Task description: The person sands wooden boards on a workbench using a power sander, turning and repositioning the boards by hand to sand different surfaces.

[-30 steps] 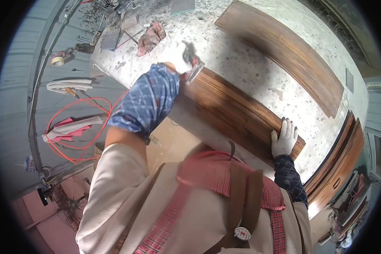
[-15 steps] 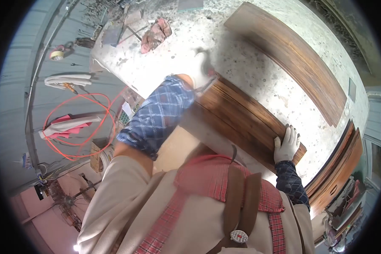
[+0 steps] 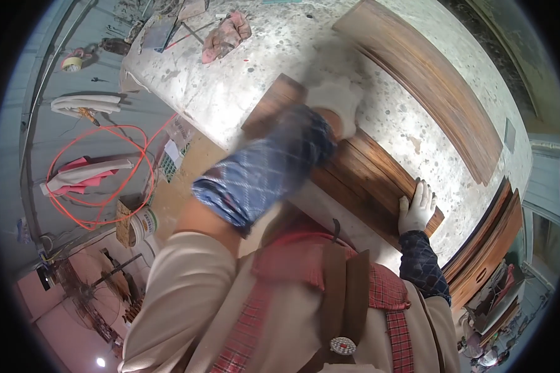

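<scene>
A dark brown wooden board [image 3: 370,186] lies slantwise on the speckled worktable, its far left end [image 3: 280,102] showing past my left sleeve. My left hand [image 3: 337,96], in a white glove, is over the middle of the board and smeared by motion. Its fingers, and anything in them, cannot be made out. My right hand [image 3: 417,210], also white-gloved, rests on the board near its right end with fingers stretched out and thumb apart.
Longer stacked boards [image 3: 429,87] lie at the table's far side. More wooden panels [image 3: 488,248] lean at the right. A pink rag [image 3: 227,37] lies on the table [image 3: 267,53] at the far left. An orange hose [image 3: 99,127] loops at left, near a fan [image 3: 90,289].
My left hand has swept to the right, from the board's left end to its middle. The right hand stays at the right end. The whole view has shifted slightly.
</scene>
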{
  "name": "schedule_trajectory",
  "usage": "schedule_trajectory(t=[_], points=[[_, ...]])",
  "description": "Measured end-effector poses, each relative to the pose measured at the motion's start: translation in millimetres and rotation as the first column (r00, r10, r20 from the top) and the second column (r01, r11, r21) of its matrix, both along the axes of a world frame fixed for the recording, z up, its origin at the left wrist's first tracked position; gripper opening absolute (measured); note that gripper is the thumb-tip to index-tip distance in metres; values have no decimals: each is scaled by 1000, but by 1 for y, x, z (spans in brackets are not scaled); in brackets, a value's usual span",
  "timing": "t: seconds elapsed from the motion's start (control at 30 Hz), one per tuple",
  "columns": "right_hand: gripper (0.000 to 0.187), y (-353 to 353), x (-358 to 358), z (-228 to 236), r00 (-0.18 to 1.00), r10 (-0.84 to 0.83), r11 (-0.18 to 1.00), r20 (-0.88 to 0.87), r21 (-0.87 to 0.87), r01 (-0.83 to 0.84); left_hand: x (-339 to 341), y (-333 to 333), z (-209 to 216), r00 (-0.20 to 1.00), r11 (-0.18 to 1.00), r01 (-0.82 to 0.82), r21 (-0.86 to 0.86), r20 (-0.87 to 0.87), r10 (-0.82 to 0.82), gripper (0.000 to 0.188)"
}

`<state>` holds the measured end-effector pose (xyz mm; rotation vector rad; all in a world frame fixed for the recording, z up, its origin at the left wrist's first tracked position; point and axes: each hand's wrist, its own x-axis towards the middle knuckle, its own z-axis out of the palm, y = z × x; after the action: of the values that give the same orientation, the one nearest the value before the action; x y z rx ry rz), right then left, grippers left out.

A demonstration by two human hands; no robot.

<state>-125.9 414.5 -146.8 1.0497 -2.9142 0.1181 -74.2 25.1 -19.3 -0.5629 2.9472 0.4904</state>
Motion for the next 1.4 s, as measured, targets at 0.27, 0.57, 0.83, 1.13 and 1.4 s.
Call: schedule_trajectory(t=[0.27,0.57,0.83,1.13,1.4], points=[[70,5,-1,0,998,54,996,-26,-67,-56,46,-114,-11,905,903,-415,-112,54,422,52],[66,46,-17,-18,995,98,972,5,-215,-95,-22,121,8,970,971,-237,-26,48,238,71],[72,236,-65,-33,924,-382,919,-2,108,380,-67,333,5,979,993,71,-90,-184,-87,50],[75,251,-69,-42,891,-445,881,86,222,418,-67,414,11,987,988,151,-4,52,-151,52],[77,233,-70,-12,877,-451,871,162,294,394,-65,303,5,987,985,-124,-121,88,135,60]])
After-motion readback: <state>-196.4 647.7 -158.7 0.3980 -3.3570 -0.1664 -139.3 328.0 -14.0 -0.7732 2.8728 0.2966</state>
